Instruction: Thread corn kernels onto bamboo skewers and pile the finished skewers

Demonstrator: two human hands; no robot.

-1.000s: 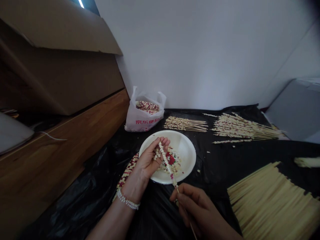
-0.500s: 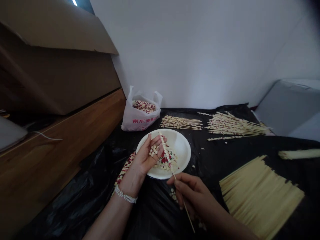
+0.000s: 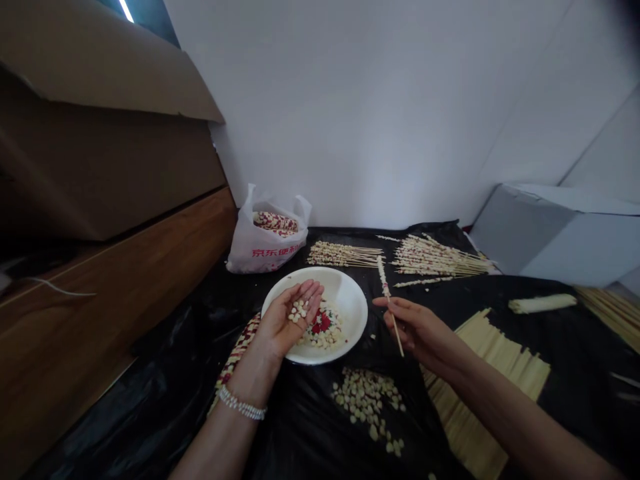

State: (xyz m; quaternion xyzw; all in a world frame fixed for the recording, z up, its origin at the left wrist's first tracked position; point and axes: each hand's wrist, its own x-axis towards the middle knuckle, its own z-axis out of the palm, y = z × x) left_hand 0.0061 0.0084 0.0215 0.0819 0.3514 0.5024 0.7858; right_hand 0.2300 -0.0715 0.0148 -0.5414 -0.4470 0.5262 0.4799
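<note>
My left hand [image 3: 276, 327] lies palm up over the left side of a white bowl [image 3: 356, 313], its fingers slightly curled around a small heap of corn kernels [image 3: 299, 311]. More pale kernels lie at the bottom of the bowl, over a red printed pattern. To the right of the bowl, my right hand [image 3: 423, 333] pinches a thin skewer [image 3: 383, 277] between thumb and fingers. Pale kernels are threaded along its upper half, and the bare end points down toward me. The skewer's tip stands clear of the bowl.
Loose kernels [image 3: 367, 397] lie on black plastic sheeting [image 3: 300, 427]. Threaded skewers [image 3: 435, 257] and another bundle [image 3: 340, 254] lie at the back. Bare skewers [image 3: 493, 387] spread under my right forearm. A plastic bag [image 3: 260, 247] holds corn cobs. A cardboard box [image 3: 125, 167] stands left.
My right hand has moved up and right with the threaded skewer, away from my left palm and the bowl. My left hand still cups kernels. The view has turned somewhat to the right.
</note>
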